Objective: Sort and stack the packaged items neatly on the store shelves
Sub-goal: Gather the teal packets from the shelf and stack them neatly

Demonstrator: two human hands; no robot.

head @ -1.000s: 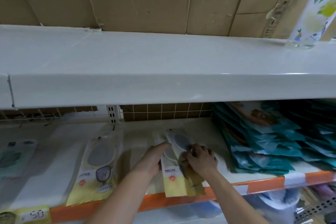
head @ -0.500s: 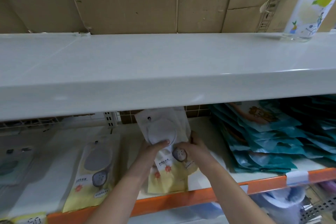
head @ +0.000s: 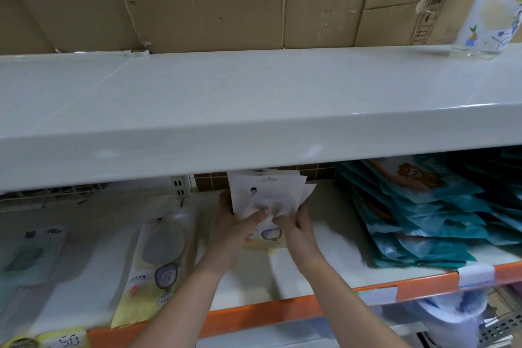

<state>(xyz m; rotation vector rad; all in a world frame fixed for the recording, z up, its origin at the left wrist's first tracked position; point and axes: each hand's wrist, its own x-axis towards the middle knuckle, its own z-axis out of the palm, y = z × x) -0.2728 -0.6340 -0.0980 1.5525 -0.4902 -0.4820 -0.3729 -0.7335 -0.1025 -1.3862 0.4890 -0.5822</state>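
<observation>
Half a second ago the packs (head: 264, 198) were tipped up just off the shelf (head: 333, 260), with the yellow ends low. A second ago they lay flat and spread out. Now both hands have pulled them together into 1 bunch and lifted them higher, so the tops almost reach the shelf above (head: 254, 110). That looks like squaring up the bunch, so it can be put down as 1 neat pile. The pile is not set down yet.

The left hand (head: 237, 223) holds the bunch from 9 o'clock, its fingers curled round the left edge and the thumb flat on the front. The right hand (head: 296, 223) holds it from 4 o'clock, fingers curled round the lower right edge. Both hands are tight on the packs.

The packs are thin and flat. They are white at the top and pale yellow at the bottom, with a small round picture near the low end. There is a small hang hole near the top. The top corners fan out a bit at 2 o'clock, so they are not lined up yet. I cannot tell how many there are.

At 8 o'clock from the bunch, 1 more pack of the same kind (head: 158, 265) lies flat on the shelf. At 3 o'clock a big leaning pile of teal packs (head: 423, 223) fills the shelf.
</observation>
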